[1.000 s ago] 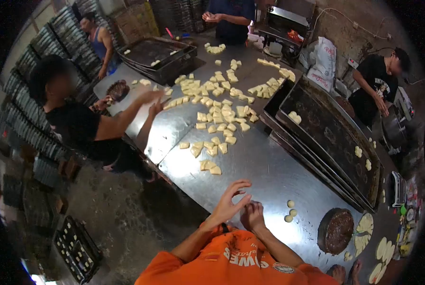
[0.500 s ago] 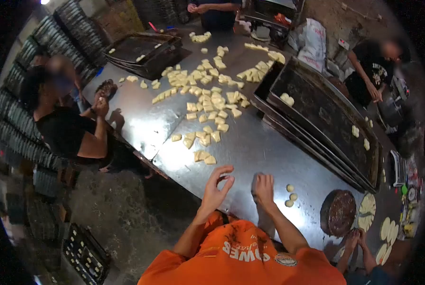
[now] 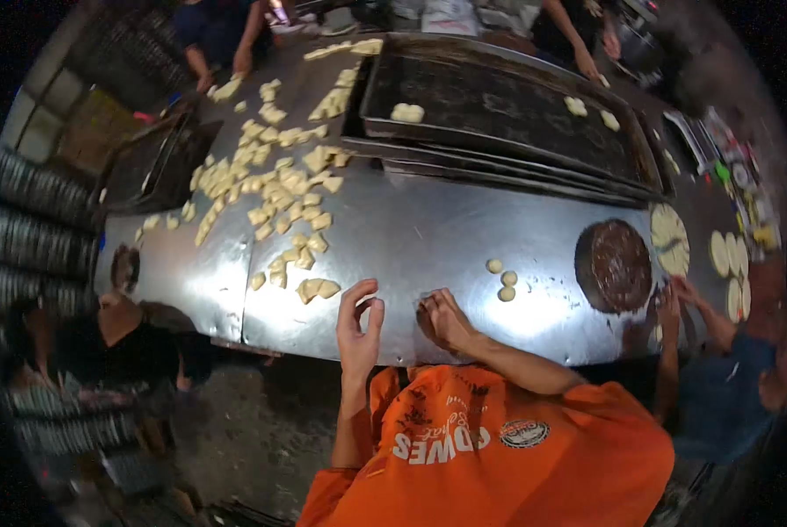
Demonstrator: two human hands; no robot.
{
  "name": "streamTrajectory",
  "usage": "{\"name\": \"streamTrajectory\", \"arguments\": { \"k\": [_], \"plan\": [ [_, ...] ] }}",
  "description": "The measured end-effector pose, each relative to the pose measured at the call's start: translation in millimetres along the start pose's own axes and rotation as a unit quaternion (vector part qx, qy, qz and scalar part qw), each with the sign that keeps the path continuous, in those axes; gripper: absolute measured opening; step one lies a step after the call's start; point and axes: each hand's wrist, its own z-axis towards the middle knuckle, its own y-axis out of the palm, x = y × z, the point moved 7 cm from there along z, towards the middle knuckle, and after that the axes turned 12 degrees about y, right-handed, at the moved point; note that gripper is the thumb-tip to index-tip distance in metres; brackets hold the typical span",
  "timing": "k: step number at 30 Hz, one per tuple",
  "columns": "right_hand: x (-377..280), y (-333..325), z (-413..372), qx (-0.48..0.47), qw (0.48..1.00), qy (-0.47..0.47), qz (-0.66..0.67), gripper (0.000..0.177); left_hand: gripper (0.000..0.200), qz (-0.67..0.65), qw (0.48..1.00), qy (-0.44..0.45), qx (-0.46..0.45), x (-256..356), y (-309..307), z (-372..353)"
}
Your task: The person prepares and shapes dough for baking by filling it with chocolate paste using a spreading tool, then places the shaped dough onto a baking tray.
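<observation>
Over the table's near edge, my left hand [image 3: 358,327] is raised with thumb and fingers curved apart and nothing between them. To its right, my right hand [image 3: 447,320] is low at the steel tabletop [image 3: 411,224], fingers curled inward; whatever may lie under them is hidden. Three small round dough balls [image 3: 507,278] sit right of that hand. Left of my left hand are a few cut dough pieces [image 3: 318,290], and beyond them spreads a large scatter of pale dough chunks [image 3: 279,189].
Stacked black baking trays [image 3: 507,92] stand behind, with a few dough clusters inside. At right are a round brown mass [image 3: 620,266], a scored dough disc [image 3: 670,239] and flat dough ovals [image 3: 729,255]. A co-worker's hands [image 3: 674,299] are beside them. Other people stand around the table.
The view has turned to the right, so the table's contents appear shifted and rotated. My right hand's fingers are more curled than before. My left hand keeps its curved shape.
</observation>
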Motion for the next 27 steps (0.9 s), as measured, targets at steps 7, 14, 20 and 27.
{"name": "streamTrajectory", "arguments": {
  "k": [7,14,20,27],
  "plan": [
    [-25.0,-74.3,44.1,0.176,0.982,-0.041,-0.057,0.017,0.027,0.091,0.985,0.035,-0.144,-34.1,42.0,27.2],
    [-18.9,-222.9,-10.6,0.399,0.912,0.080,-0.052,0.022,0.044,0.253,0.924,0.063,-0.280,-104.5,103.2,-8.8],
    [23.0,-217.1,-81.5,0.392,0.892,0.219,0.047,0.014,0.048,0.260,0.935,0.052,-0.234,-115.4,142.0,6.0],
    [45.9,-178.6,-103.9,0.355,0.890,0.264,0.111,0.023,0.048,0.137,0.914,0.098,-0.369,-115.1,222.6,20.5]
  ]
}}
